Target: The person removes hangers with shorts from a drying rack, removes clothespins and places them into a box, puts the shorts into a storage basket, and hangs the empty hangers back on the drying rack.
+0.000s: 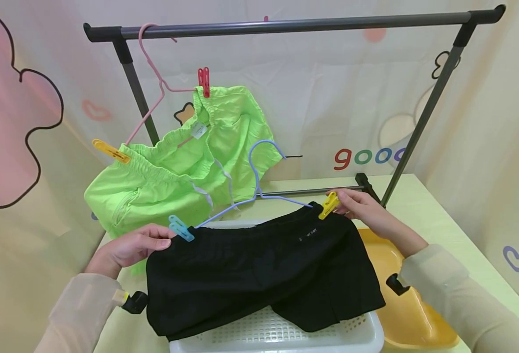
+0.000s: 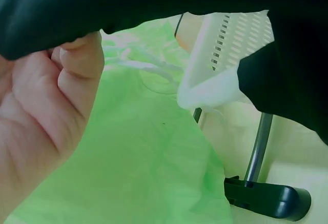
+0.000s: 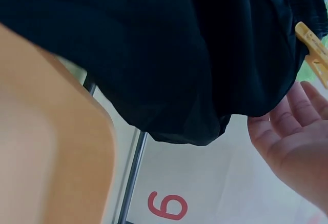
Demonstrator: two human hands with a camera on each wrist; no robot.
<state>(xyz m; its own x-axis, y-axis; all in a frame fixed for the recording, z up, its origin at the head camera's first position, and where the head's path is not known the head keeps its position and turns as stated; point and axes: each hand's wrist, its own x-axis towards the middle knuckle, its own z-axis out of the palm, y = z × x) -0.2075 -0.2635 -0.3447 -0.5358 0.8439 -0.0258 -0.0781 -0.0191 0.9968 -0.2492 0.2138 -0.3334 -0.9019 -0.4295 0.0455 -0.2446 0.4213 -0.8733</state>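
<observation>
1. Left hand (image 1: 137, 245), palm inward, pinches the left end of the black shorts (image 1: 259, 274) beside a blue clip (image 1: 181, 228).
2. Right hand (image 1: 360, 206), set a little higher, pinches the yellow clip (image 1: 328, 206) at the other end with bent fingers; both arms reach forward.
3. Between them, the shorts hang from a blue hanger (image 1: 258, 193), above a white basket (image 1: 376, 338) and partly covering its holed floor.
4. Just right of that, a yellow basin (image 1: 411, 314) stands on the bench (image 1: 435, 215).
5. Waistband lettering is too small to read; coloured letters "goo" show on the backdrop (image 1: 285, 88). Green shorts (image 1: 241, 127) carry a white label, unreadable.
</observation>
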